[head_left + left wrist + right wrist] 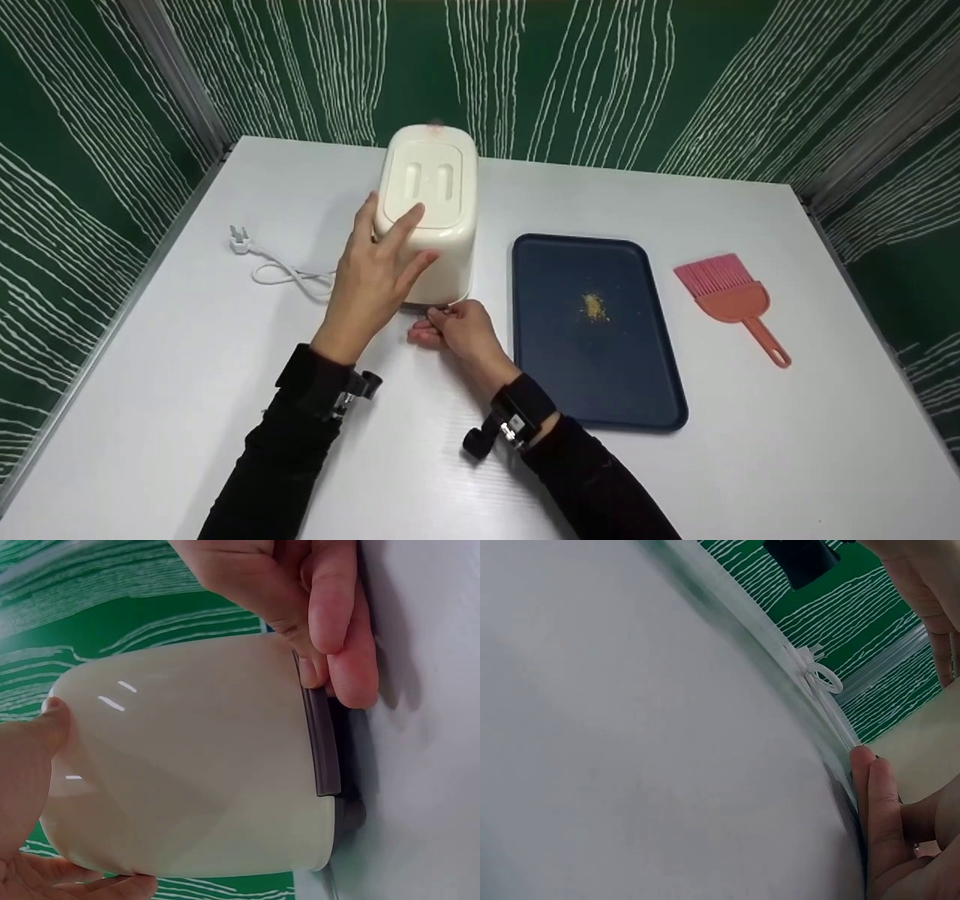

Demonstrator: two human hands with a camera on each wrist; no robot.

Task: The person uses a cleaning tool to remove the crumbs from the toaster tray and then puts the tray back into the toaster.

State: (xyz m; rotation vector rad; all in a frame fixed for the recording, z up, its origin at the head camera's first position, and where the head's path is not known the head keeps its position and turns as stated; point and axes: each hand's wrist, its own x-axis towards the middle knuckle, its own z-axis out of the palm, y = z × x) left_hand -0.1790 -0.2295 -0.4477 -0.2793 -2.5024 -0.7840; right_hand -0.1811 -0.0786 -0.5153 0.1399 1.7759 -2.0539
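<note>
A cream toaster (448, 262) with a lid on top stands on the white table. My left hand (367, 274) rests on its near left corner, fingers spread over the lid and the left side. The left wrist view shows fingertips on the toaster's glossy body (187, 757). Low at the toaster's near end, my right hand (469, 330) pinches the dark edge of the crumb tray (322, 742) between thumb and fingers. The rest of that tray is hidden under the toaster. In the right wrist view my right fingers (885, 817) lie close to the tabletop.
A blue serving tray (585, 375) with a small heap of yellow crumbs (594, 307) lies right of the toaster. Farther right is a pink brush with a dustpan-shaped head (735, 300). A white power cord with its plug (240, 241) lies on the left.
</note>
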